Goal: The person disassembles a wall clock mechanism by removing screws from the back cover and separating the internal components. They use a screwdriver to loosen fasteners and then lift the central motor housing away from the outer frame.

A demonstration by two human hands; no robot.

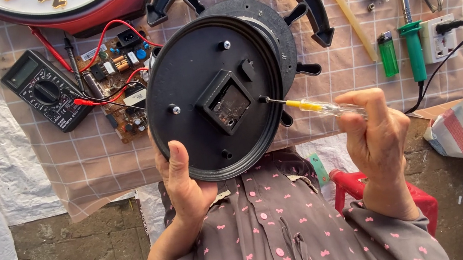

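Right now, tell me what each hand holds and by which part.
The left hand grips the round black clock back by its lower rim. The right hand holds a screwdriver by its clear handle, tip at a screw.

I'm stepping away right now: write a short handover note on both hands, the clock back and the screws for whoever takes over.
Left hand: grips the lower rim of the black round clock back, held tilted above the lap.
Right hand: holds a yellow-handled screwdriver, tip at the right-hand screw point beside the square movement.
Done: cannot tell how far that screw is turned.
Left: two silver screws show, top and left.
Nearby on the checked cloth: multimeter, circuit board, soldering iron.
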